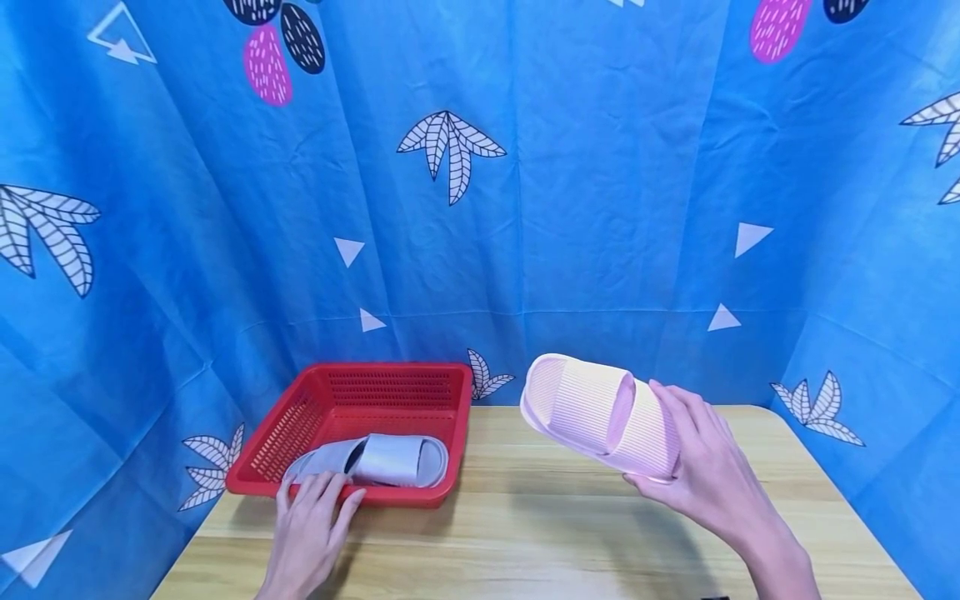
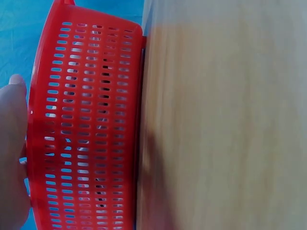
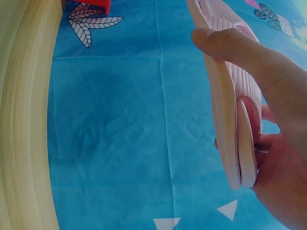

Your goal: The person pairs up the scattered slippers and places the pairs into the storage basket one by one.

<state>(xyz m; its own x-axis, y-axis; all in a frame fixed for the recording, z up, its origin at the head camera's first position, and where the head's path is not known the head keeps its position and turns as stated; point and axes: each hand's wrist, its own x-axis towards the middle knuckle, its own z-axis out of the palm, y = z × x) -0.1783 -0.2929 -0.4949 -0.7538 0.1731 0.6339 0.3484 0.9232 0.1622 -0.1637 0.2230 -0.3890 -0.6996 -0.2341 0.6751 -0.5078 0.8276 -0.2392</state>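
In the head view my right hand [image 1: 708, 475] holds up a pair of pale pink slippers [image 1: 592, 408] above the table, gripping them at their right end. The right wrist view shows the pink slippers [image 3: 223, 115] tucked into each other, the thumb along one side and the fingers on the other. My left hand [image 1: 307, 525] holds the front rim of a red plastic basket [image 1: 397, 497], fingers hooked over it. Inside that basket, close behind the rim, lie grey slippers [image 1: 390, 458], partly hidden by the left fingers. The basket's slotted wall [image 2: 86, 120] fills the left wrist view's left side.
A light wooden table [image 1: 495, 533] carries the basket on its left part. Its back edge meets a blue patterned curtain [image 1: 600, 208], which also closes in the left and right sides. A small dark object [image 1: 715, 597] shows at the bottom edge of the head view.
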